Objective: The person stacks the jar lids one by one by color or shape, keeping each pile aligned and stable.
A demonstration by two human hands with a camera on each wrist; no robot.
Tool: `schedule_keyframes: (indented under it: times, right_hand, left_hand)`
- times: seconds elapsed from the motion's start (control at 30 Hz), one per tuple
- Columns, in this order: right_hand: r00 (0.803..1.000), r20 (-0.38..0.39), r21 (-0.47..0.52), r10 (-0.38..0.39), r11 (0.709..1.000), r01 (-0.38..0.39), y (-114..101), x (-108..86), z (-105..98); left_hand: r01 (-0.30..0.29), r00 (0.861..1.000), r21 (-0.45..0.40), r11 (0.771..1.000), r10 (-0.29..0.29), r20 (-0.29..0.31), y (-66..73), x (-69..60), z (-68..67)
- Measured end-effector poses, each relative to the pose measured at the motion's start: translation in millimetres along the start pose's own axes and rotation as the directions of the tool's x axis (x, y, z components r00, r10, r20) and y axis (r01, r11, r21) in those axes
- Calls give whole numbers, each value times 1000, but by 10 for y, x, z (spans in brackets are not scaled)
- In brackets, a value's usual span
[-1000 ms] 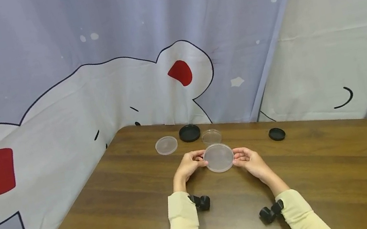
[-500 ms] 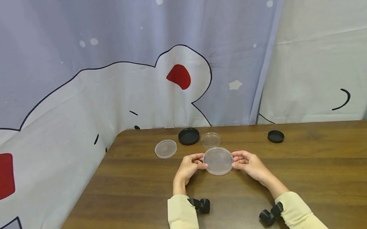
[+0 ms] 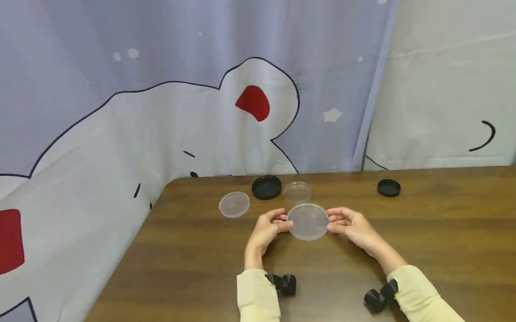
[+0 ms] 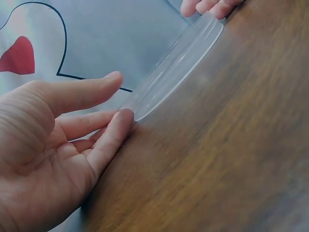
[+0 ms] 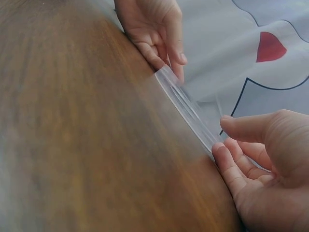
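A clear, shallow round dish (image 3: 308, 222), like a petri dish, sits between both hands near the middle of the wooden table. My left hand (image 3: 264, 233) touches its left edge with the fingertips. In the left wrist view the left thumb is raised, apart from the dish (image 4: 179, 62). At the opposite edge my right hand (image 3: 355, 227) touches the rim with fingertips. The right wrist view has the right thumb lifted away from the dish (image 5: 188, 110) too. The dish looks level and close to the tabletop; whether it rests there I cannot tell.
Behind the hands, from left to right, lie a clear round dish (image 3: 234, 205), a black round dish (image 3: 267, 187) and another clear dish (image 3: 297, 192). A smaller black dish (image 3: 389, 188) lies farther right. A printed curtain (image 3: 199, 119) hangs along the table's back edge (image 3: 333, 173).
My left thumb has shifted slightly up along the dish's edge. The right hand and the dish stay almost in place. The head view tilts a little between frames.
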State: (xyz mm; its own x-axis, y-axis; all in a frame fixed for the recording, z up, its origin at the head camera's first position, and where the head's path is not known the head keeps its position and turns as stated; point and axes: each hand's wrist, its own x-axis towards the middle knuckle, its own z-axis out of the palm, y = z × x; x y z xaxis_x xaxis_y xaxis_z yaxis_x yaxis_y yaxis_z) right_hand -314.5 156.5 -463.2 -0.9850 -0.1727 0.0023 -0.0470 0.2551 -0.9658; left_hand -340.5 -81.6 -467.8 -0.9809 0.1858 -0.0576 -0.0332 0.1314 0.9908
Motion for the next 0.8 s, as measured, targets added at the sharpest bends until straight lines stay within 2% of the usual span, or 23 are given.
schedule_keyframes:
  times: [0.07,0.2,0.3,0.37,0.43,0.53,0.6,0.7,0.8]
  right_hand:
    - [1000,3,1,1,1000,-1,-9,19,-1]
    - [1000,18,-12,0,1000,1,-41,83,-5]
    - [1000,-8,-54,-4,999,4,-63,110,-4]
    - [999,-46,-76,-9,997,6,-80,106,14]
    - [996,-88,-73,-27,997,21,-125,98,67]
    - [982,-146,-105,-123,989,109,-255,120,190]
    - [967,-143,-175,-209,967,183,-383,168,290]
    - [951,-70,-346,-301,902,260,-580,289,456]
    - [956,50,-460,-288,843,278,-727,412,638]
  left_hand:
    - [-1,1000,4,1000,1,-21,6,13,10]
    - [8,998,-55,998,-12,-67,32,49,11]
    - [17,995,-89,996,-25,-93,61,74,-50]
    - [16,996,-23,1000,-18,-89,87,65,-129]
    - [19,998,98,995,-12,-67,131,30,-253]
    - [-21,999,284,958,29,-25,225,-3,-498]
    - [-42,998,374,927,53,-22,282,-2,-693]
    - [-43,995,473,880,82,-62,340,12,-977]
    - [-18,991,546,838,87,-102,338,23,-1228]
